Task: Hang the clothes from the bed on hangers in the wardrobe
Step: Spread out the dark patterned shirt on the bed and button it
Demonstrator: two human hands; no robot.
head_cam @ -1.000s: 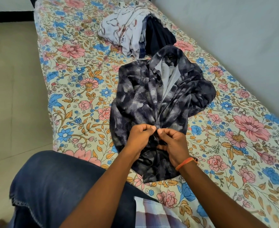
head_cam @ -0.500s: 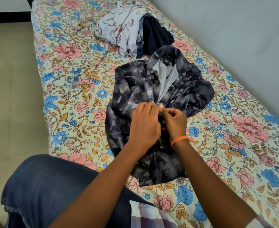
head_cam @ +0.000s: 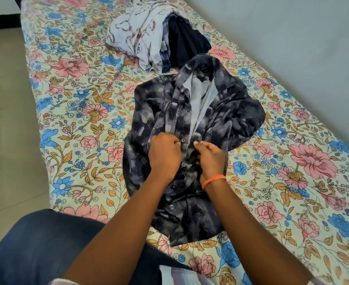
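Note:
A dark grey mottled shirt (head_cam: pixel 221 112) lies front up on the floral bed (head_cam: pixel 293 182), collar towards the far end, its upper placket gaping open. My left hand (head_cam: pixel 164 155) pinches the left edge of the placket by a button. My right hand (head_cam: pixel 210 157), with an orange band on the wrist, grips the opposite edge. Both hands sit at mid-chest of the shirt, knuckles up. Several buttons below them look fastened. A pile of other clothes (head_cam: pixel 148 36), white patterned and dark navy, lies beyond the collar.
A grey wall (head_cam: pixel 293 38) runs along the bed's right side. Tiled floor (head_cam: pixel 4 140) lies to the left. My denim-clad knee (head_cam: pixel 46 247) rests at the bed's near edge. No hanger or wardrobe is in view.
Both hands have moved up the shirt's placket from the lower buttons to mid-chest. The shirt's body stays where it lay.

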